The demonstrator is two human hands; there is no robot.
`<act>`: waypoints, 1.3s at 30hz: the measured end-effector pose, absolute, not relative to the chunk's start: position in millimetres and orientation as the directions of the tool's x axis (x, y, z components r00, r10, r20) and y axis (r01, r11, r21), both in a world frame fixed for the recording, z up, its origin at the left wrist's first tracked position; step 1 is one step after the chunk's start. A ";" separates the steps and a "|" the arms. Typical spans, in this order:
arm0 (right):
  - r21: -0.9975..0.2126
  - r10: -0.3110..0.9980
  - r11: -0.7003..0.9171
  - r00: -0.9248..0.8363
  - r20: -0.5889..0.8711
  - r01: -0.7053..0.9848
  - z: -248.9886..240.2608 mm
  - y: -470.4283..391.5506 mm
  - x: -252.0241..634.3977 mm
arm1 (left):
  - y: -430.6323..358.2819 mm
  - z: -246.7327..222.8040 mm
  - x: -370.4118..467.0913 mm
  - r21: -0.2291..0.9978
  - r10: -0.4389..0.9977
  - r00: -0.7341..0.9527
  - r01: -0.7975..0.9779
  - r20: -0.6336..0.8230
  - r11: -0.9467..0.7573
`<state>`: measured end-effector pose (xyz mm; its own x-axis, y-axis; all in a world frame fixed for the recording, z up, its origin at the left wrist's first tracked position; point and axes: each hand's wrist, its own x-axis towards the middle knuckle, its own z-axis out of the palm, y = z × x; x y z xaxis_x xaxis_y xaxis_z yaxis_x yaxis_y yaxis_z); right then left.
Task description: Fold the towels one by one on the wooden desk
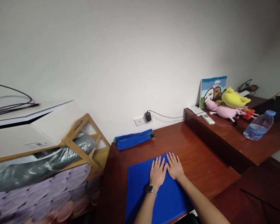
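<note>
Beneath both hands lies the blue sheet [140, 189], spread flat on the worktop [200, 165]. Our left grip [157, 174] rests on it, open and palm down, fingers slightly apart; our right grip [175, 166] lies just beside it, equally open, straddling the sheet's right edge so that part of the hand seems to be over bare wood. The thumbs come close together, and neither grip is clamped on anything.

That uneven footing is our first worry: if the right grip presses or slides outward, it could drag the edge, skew the sheet or ruck it up between our hands. Close behind the left grip, the wristwatch [151, 189] could catch the surface if we let that wrist drop. Nearer our body than both grips, the sheet's front edge seems close to the worktop's own, so a pull toward us could leave it hanging over.

Ahead and to the left of the grips sits the blue pouch [134, 139], which a long forward push might nudge. Beyond them, the cord [171, 117] from the black plug [148, 117] runs rightward; a far reach could snag it. Well to their right, the water bottle [259, 126] could topple if a wide elbow swing reached it.
</note>
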<state>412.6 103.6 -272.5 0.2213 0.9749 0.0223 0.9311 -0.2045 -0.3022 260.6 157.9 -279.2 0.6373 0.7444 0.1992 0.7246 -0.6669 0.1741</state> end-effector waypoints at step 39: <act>-0.315 0.995 -0.086 0.097 0.020 0.945 -270.6 96.4 451.8 | 138.9 -268.7 307.3 0.177 0.739 0.641 0.718 0.208 -0.673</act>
<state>451.8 96.4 -270.6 0.0974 0.9951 0.0196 0.9450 -0.0862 -0.3155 307.3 138.9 -268.7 0.6409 0.7388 0.2083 0.7181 -0.6730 0.1774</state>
